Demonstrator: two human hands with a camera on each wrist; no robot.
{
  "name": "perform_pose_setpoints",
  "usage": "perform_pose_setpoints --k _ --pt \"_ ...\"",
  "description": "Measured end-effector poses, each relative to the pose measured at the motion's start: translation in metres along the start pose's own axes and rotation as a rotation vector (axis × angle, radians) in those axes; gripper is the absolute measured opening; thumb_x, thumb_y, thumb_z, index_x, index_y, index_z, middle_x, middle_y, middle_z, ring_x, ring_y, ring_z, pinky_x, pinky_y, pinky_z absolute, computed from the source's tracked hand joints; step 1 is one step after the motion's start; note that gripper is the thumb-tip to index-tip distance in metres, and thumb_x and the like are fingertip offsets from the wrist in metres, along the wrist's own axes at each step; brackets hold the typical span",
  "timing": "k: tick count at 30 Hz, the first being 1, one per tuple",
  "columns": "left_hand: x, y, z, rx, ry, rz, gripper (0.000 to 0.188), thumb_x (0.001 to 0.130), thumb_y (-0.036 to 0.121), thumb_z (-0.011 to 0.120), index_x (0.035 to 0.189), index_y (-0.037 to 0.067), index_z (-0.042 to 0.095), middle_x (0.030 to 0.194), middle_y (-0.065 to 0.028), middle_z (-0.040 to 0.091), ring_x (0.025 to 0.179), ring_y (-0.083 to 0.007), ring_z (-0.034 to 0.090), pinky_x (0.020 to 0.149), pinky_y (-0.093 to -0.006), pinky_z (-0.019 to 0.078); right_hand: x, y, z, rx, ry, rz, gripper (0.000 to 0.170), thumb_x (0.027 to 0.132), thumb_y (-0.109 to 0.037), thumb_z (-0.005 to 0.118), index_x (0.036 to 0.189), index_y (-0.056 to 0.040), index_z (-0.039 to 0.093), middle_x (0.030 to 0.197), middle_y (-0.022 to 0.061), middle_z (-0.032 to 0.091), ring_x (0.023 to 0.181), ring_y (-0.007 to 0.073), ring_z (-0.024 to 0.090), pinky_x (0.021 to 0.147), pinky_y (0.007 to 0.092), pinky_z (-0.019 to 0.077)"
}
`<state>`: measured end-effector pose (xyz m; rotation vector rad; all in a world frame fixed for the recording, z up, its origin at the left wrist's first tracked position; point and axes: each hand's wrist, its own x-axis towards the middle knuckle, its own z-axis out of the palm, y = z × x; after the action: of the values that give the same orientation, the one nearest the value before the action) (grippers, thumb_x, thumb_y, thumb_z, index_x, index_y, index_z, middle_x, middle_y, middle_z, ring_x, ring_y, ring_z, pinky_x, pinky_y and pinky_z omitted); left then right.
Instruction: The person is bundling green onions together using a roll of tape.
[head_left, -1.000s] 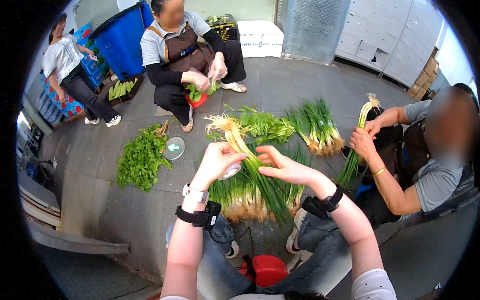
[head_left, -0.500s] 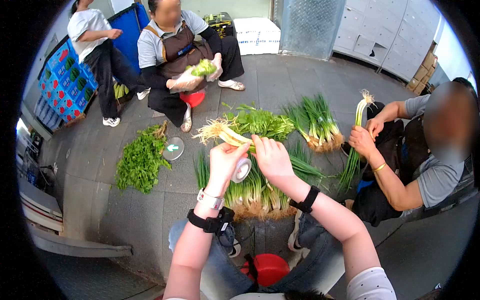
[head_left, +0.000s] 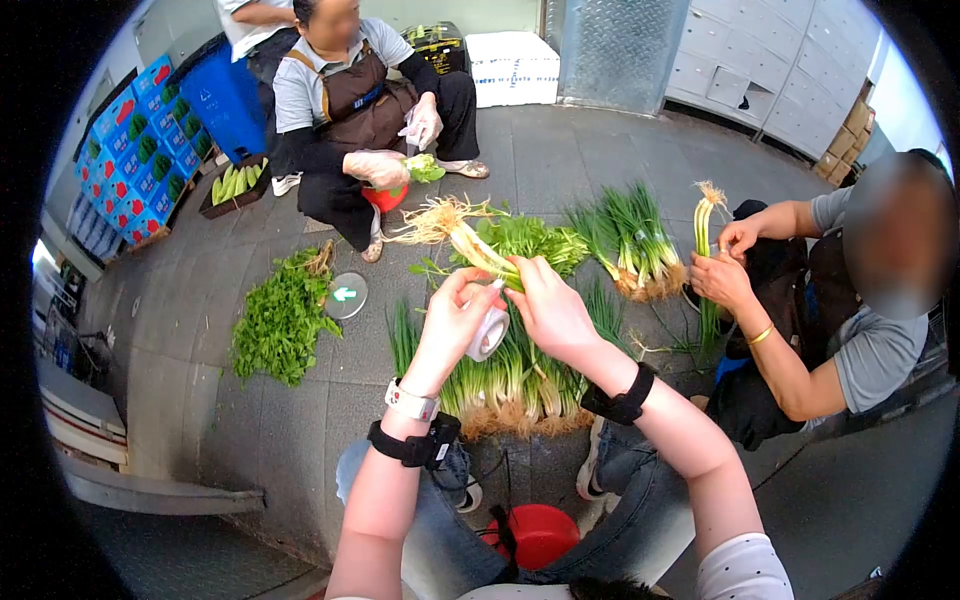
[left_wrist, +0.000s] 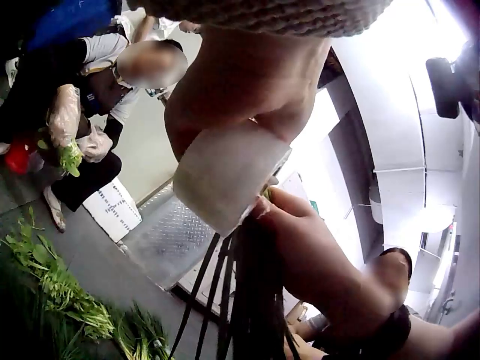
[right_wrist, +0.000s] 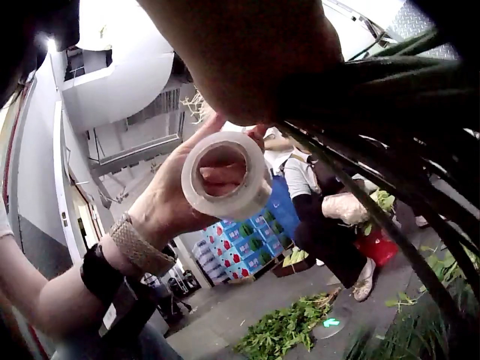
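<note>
My left hand point(head_left: 452, 325) holds a roll of clear tape point(head_left: 490, 336) at the stems of a bunch of scallions point(head_left: 468, 240). The right wrist view shows left-hand fingers through the core of the tape roll point(right_wrist: 259, 184). My right hand point(head_left: 553, 308) grips the scallions just beyond the tape, roots pointing up and to the left. Their dark leaves point(right_wrist: 405, 97) hang past my right hand in the right wrist view. In the left wrist view, the tape roll point(left_wrist: 225, 174) spans between both hands. Below lie rows of more scallions point(head_left: 510, 390).
Leafy greens point(head_left: 285, 320) lie left beside a round floor marker point(head_left: 346, 296). Other greens point(head_left: 535, 245) and scallions point(head_left: 635, 245) lie ahead. One seated person point(head_left: 360, 110) handles greens; another point(head_left: 800, 290) on the right holds scallions. A red stool point(head_left: 535, 535) is beneath me.
My right hand has closed in on the scallion stems beside my left hand and the tape. The bunch's leaves have swung away from me. A standing person in the background has moved right.
</note>
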<state>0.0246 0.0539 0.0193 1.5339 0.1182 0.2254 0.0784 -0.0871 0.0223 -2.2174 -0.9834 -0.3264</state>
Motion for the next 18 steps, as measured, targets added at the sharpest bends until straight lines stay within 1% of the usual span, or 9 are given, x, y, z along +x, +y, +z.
perform_pose_setpoints --k 2,5,8,9,12,13,16,17,18 --pt "0.001 -0.001 -0.002 0.024 0.015 0.042 0.013 0.081 0.013 0.055 0.084 0.001 0.055 0.073 -0.0026 0.059 0.066 -0.0066 0.054 0.06 -0.0196 0.0429 -0.001 -0.002 -0.004 0.073 -0.037 0.051 0.034 0.081 -0.017 0.051 0.109 -0.0019 0.04 0.09 0.0173 0.052 0.084 0.0337 0.054 0.067 0.04 0.0453" --pt "0.002 -0.003 -0.009 0.316 0.012 0.076 0.012 0.078 0.012 0.059 0.08 0.001 0.055 0.071 -0.0023 0.058 0.066 -0.0063 0.052 0.06 -0.0199 0.0426 -0.006 0.0 -0.005 0.16 -0.072 0.129 0.031 0.082 -0.018 0.05 0.107 -0.0013 0.04 0.091 0.0191 0.055 0.084 0.035 0.054 0.068 0.0414 0.044" --pt "0.0 0.002 -0.009 0.301 0.03 0.061 0.013 0.075 0.012 0.062 0.078 0.001 0.055 0.07 -0.0017 0.057 0.065 -0.0057 0.051 0.059 -0.0199 0.0422 -0.007 -0.001 -0.006 0.192 -0.116 0.129 0.03 0.083 -0.019 0.049 0.105 -0.0007 0.041 0.09 0.0198 0.056 0.085 0.036 0.054 0.07 0.0417 0.0431" --pt "0.001 -0.001 -0.01 0.286 0.037 0.097 0.019 0.072 0.016 0.066 0.078 0.001 0.057 0.065 -0.0004 0.056 0.06 -0.0051 0.049 0.055 -0.0202 0.0398 -0.007 -0.001 -0.008 0.212 -0.127 0.127 0.029 0.083 -0.019 0.049 0.104 -0.0008 0.042 0.09 0.0198 0.056 0.085 0.0359 0.054 0.07 0.0414 0.0429" --pt "0.0 -0.001 -0.011 0.36 0.039 0.115 0.022 0.072 0.017 0.067 0.081 0.0 0.057 0.064 -0.0007 0.056 0.06 -0.0056 0.049 0.056 -0.0207 0.0401 -0.008 0.003 -0.008 0.303 -0.153 0.127 0.027 0.083 -0.019 0.049 0.103 -0.0012 0.043 0.09 0.0194 0.056 0.085 0.0346 0.054 0.07 0.0389 0.0428" --pt "0.001 -0.003 -0.011 0.293 0.017 0.094 0.024 0.071 0.017 0.067 0.085 -0.001 0.057 0.063 -0.0005 0.055 0.06 -0.006 0.05 0.056 -0.0209 0.0399 -0.009 0.004 -0.007 0.34 -0.162 0.13 0.027 0.083 -0.019 0.048 0.103 -0.0014 0.043 0.09 0.0193 0.056 0.084 0.0341 0.055 0.07 0.0379 0.0428" --pt "0.003 -0.003 -0.017 0.331 -0.078 -0.007 0.026 0.076 0.006 0.06 0.101 -0.001 0.055 0.085 -0.0047 0.06 0.078 -0.0084 0.056 0.07 -0.022 0.045 -0.01 0.007 -0.007 0.567 -0.191 0.12 0.025 0.084 -0.019 0.048 0.102 -0.0018 0.045 0.088 0.019 0.056 0.082 0.0293 0.056 0.07 0.0347 0.0426" --pt "0.0 0.0 -0.016 0.127 -0.148 0.012 0.033 0.077 0.004 0.057 0.109 0.0 0.052 0.096 -0.0061 0.06 0.085 -0.0102 0.056 0.075 -0.0232 0.0448 -0.012 0.013 -0.002 0.611 -0.199 0.062 0.027 0.085 -0.019 0.047 0.104 -0.0002 0.046 0.087 0.0143 0.057 0.078 0.0229 0.056 0.069 0.0314 0.0422" --pt "-0.002 0.006 -0.016 0.125 -0.182 0.009 0.034 0.077 0.003 0.056 0.111 0.0 0.051 0.098 -0.0064 0.059 0.086 -0.0105 0.055 0.076 -0.0234 0.0445 -0.011 0.013 -0.003 0.688 -0.259 0.059 0.027 0.085 -0.018 0.047 0.105 0.0003 0.046 0.086 0.0122 0.057 0.077 0.0216 0.056 0.069 0.0305 0.042"
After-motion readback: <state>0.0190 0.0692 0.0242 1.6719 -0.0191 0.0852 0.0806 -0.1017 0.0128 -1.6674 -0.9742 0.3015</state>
